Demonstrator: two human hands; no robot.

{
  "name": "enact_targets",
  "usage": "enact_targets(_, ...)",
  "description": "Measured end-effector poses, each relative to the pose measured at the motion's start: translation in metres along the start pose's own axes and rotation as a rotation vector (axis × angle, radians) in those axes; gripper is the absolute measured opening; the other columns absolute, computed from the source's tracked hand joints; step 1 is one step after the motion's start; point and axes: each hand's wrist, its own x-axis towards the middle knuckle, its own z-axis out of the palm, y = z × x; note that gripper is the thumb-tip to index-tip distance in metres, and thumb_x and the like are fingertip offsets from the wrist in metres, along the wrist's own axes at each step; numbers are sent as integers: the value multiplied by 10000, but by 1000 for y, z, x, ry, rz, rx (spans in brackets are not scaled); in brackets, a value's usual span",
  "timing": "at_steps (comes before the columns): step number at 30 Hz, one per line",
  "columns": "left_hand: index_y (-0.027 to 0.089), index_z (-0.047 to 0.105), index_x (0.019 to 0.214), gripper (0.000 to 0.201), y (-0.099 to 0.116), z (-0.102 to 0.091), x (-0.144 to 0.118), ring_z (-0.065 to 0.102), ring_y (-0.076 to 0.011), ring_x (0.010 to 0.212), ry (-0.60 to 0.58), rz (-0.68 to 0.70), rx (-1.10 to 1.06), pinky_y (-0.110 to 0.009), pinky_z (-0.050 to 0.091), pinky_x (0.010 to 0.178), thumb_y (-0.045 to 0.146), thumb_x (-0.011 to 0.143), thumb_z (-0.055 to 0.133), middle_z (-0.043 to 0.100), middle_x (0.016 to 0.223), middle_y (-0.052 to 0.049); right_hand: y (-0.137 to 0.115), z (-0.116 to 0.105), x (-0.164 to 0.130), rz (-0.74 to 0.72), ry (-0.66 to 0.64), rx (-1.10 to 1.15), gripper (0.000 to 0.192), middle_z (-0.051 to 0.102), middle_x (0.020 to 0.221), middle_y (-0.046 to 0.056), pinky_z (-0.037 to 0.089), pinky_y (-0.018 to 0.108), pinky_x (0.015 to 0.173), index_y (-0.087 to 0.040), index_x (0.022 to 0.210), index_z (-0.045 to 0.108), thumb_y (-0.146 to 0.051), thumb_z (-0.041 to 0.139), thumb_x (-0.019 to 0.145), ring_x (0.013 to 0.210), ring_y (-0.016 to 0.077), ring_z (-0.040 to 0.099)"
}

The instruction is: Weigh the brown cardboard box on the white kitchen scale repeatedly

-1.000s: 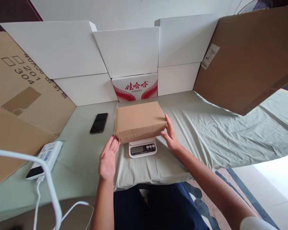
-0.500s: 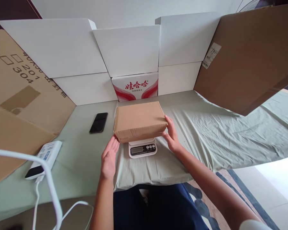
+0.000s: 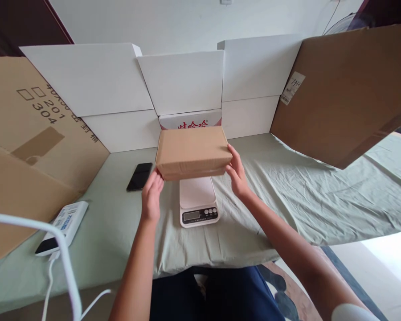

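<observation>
Between my two hands a brown cardboard box point(image 3: 192, 149) is held up above a white kitchen scale point(image 3: 198, 203). My left hand point(image 3: 152, 191) grips the box's near left corner, its fingertips partly hidden behind and under it. At the right end, my right hand point(image 3: 236, 173) has its thumb at the front and its fingers on the side. The scale's small display and round buttons face me, and the front of its weighing plate shows below the box. Just left of the box lies a black phone point(image 3: 139, 177) on the cloth.
White boxes point(image 3: 187, 82) are stacked along the back, one with red lettering point(image 3: 193, 124). Large brown cartons stand at left point(image 3: 30, 156) and right point(image 3: 337, 93). A white power bank point(image 3: 63, 227) with a cable point(image 3: 65, 249) lies at left on the green cloth point(image 3: 110, 240).
The box has risen and moved away from me in both hands, uncovering more of the scale's plate and hiding part of the red lettering. The camera view has tilted up slightly.
</observation>
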Motion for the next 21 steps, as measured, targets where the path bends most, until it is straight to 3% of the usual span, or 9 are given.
enact_targets(4, 206, 733, 1304, 574, -35, 15, 57, 546, -334, 1486, 118, -150, 8, -515, 388, 1251, 544, 840, 721, 658, 1498, -170, 43, 20, 38, 77, 43, 5, 750, 409, 1726, 65, 364, 527, 1304, -295, 1599, 440, -693, 516, 969, 1585, 337, 390)
enact_targets(8, 201, 738, 1245, 483, -71, 10, 68, 594, -306, 1443, 194, -242, 45, -480, 413, 1235, 466, 842, 715, 697, 1438, -157, 84, 33, 34, 200, -1, -5, 795, 391, 1738, 60, 290, 529, 1346, -263, 1638, 375, -645, 522, 957, 1599, 331, 377)
enact_targets(14, 190, 742, 1243, 450, -77, 5, 62, 617, -279, 1420, 202, -247, 25, -438, 421, 1232, 438, 872, 681, 718, 1407, -155, 84, 34, 25, 224, -10, -8, 812, 300, 1782, 44, 190, 516, 1385, -246, 1679, 281, -529, 541, 964, 1642, 301, 307)
enact_targets(21, 184, 741, 1277, 512, -78, 4, 57, 601, -309, 1436, 182, -219, 57, -466, 425, 1232, 491, 870, 683, 712, 1417, -168, 91, 34, 21, 168, 45, -49, 877, 211, 1810, 17, 214, 558, 1374, -316, 1714, 140, -512, 546, 962, 1681, 282, 215)
